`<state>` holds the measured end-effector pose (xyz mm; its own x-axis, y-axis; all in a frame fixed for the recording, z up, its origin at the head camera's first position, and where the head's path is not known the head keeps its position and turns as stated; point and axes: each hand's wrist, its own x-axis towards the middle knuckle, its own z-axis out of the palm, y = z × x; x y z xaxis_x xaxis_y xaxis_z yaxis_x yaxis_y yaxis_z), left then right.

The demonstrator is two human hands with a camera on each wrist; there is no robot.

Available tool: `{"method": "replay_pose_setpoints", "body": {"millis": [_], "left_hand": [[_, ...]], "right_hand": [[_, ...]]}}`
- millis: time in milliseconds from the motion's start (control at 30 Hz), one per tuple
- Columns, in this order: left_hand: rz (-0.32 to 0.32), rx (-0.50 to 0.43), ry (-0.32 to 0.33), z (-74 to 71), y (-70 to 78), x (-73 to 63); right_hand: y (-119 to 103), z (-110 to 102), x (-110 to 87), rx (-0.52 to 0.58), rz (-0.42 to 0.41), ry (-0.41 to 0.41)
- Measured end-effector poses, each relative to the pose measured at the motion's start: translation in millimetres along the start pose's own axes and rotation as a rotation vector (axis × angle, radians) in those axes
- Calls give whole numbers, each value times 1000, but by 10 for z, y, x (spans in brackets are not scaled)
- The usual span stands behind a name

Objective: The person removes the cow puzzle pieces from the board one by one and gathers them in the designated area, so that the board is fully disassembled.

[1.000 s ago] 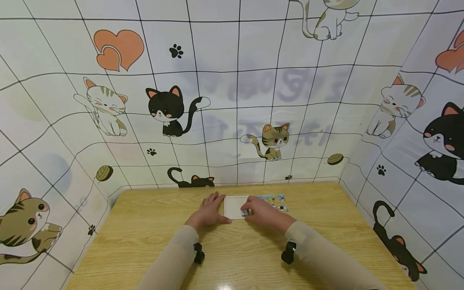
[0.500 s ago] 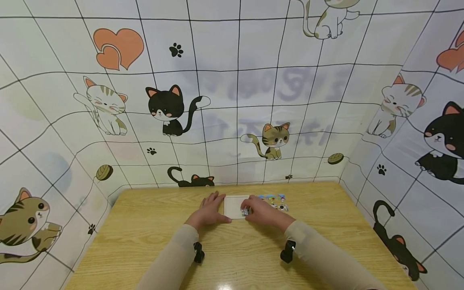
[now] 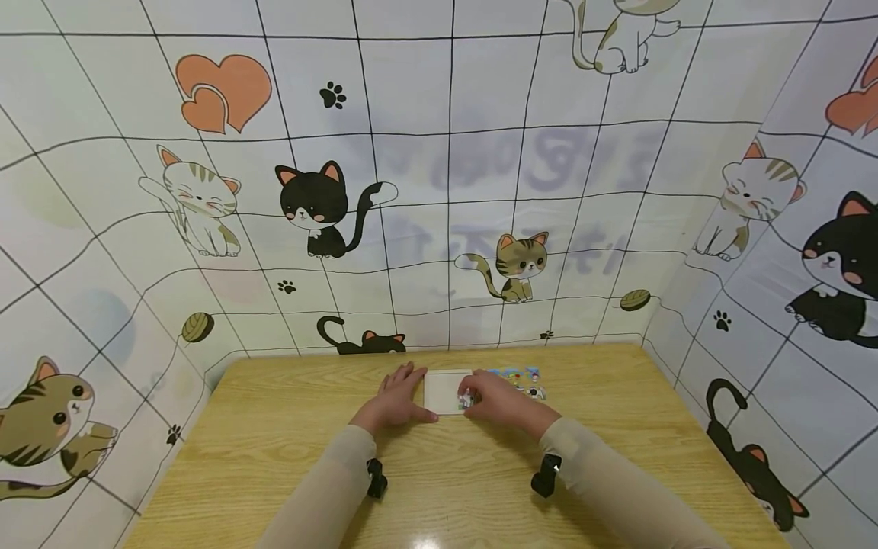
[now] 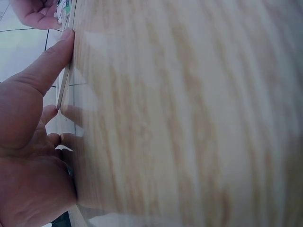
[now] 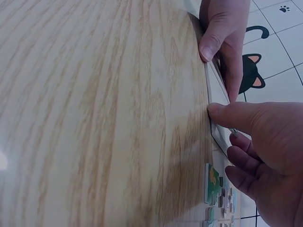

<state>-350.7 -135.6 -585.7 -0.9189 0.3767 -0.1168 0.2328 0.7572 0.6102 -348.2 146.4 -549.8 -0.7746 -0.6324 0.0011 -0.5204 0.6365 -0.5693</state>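
Observation:
A shallow white puzzle board (image 3: 441, 393) lies flat near the far edge of the wooden table. My left hand (image 3: 394, 400) is spread along its left side, fingers extended, thumb tip at the near edge. At the board's near right corner, my right hand (image 3: 499, 400) pinches a small printed puzzle piece (image 3: 465, 401) close over the surface. In the right wrist view, the right thumb touches the rim of the board (image 5: 218, 97) and the other fingers curl beyond it. Most of the piece is hidden there; only a green sliver shows by the fingertips.
Several colourful loose puzzle pieces (image 3: 533, 374) lie right of the board, partly hidden behind the right hand; the right wrist view shows a green one (image 5: 212, 184) nearest. A cat-print wall cloth (image 3: 418, 229) rises at the table's (image 3: 288, 442) back and sides.
The right fingers have shifted slightly and more of the puzzle piece's face shows at the corner. The left hand and the board stay in place.

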Motion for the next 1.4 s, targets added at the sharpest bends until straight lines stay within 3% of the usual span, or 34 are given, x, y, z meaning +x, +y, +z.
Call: {"method": "replay_pose_setpoints", "body": {"millis": [400, 800, 1033, 1400], "left_hand": [[-16, 32, 7, 74, -122, 104], [-19, -1, 5, 16, -13, 17], [-15, 18, 0, 42, -66, 50], [29, -33, 6, -21, 14, -30]], "right_hand": [[45, -2, -66, 20, -70, 43], [51, -82, -245, 96, -104, 117], [84, -134, -327, 170, -97, 123], [159, -191, -449, 170, -91, 145]]}}
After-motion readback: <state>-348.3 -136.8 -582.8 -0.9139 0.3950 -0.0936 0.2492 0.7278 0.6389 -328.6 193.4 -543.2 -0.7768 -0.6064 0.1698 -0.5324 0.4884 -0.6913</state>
